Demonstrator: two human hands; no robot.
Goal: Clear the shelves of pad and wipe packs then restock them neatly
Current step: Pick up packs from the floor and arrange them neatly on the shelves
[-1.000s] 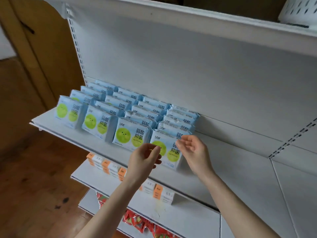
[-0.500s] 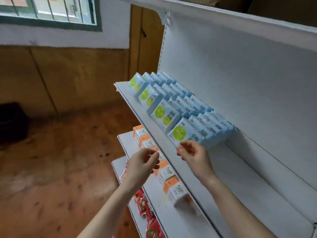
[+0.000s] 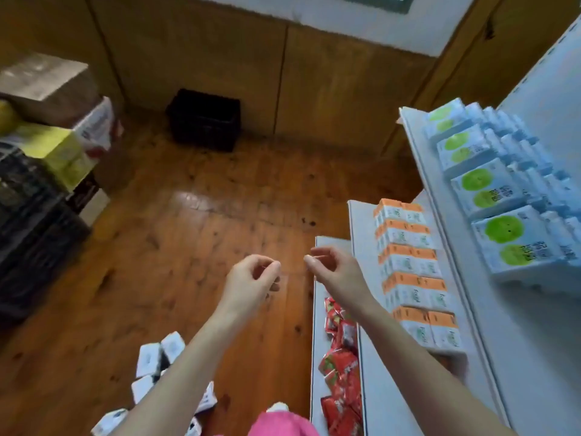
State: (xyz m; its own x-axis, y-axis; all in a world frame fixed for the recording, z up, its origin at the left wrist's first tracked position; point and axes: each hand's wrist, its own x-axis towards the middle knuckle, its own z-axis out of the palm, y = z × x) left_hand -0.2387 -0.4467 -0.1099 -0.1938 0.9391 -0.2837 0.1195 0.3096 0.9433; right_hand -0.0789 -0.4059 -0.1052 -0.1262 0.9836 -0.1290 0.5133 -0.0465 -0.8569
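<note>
Wooden floor (image 3: 201,234) fills centre frame, wood-panel wall (image 3: 330,89) across 12 o'clock. White shelf unit (image 3: 490,341) runs along the 3 o'clock side in three stepped tiers.

Stacked cardboard boxes (image 3: 56,89) at 10 o'clock, black crates (image 3: 31,231) under them at 9 o'clock.

Blue-and-green pad packs (image 3: 500,234) stand in tidy rows on the top tier at 2 to 3 o'clock, fronts facing out. Orange-and-white packs (image 3: 408,278) sit in a double row on the middle tier at about 4 o'clock. Red packs (image 3: 341,372) lie loose on the lowest tier at 5 o'clock.

Black crate (image 3: 204,121) on the floor against the wall at 11 o'clock, well apart from the shelves.

White packs (image 3: 151,360) are scattered on the floor at 7 o'clock, partly behind the left forearm.

Both bare forearms come up from 6 o'clock. Left hand (image 3: 254,278) is just below centre over the floor, fingers loosely curled, nothing visible in it. Right hand (image 3: 333,269) is just beside it toward 3 o'clock, near the lowest tier's end, fingers likewise loosely curled, nothing visible in it. Hands apart, touching no pack.

Pink item (image 3: 279,426) at 6 o'clock on the frame edge, too blurred to identify.
</note>
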